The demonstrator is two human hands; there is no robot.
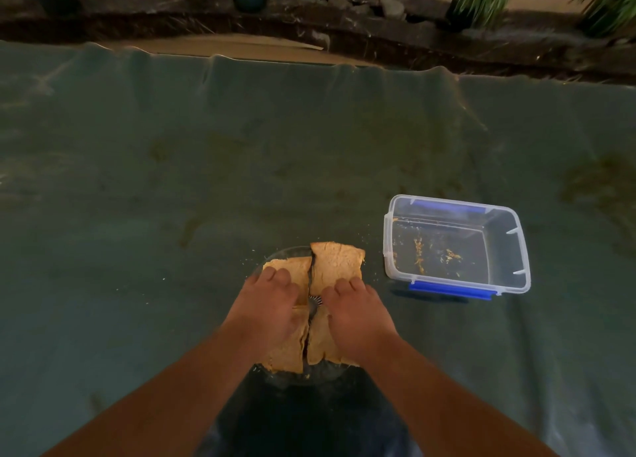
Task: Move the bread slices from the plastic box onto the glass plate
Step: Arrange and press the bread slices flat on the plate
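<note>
- Pressed flat on the bread [335, 262]: left hand [268, 305] and right hand [354, 310], fingers [280, 277] spread and laid on top, gripping nothing.
- Lay across the plate [275, 254] in four pieces, far right slice overhanging the rim at 1 o'clock.
- Stood emptied but for crumbs, at 3 o'clock of the plate: box [456, 245].
- Risked, judging from this: cracked slices crumbling further under too much press; overhanging corner tipping onto the cloth [241, 167] when hands lift; plate sliding if pushed sideways.
</note>
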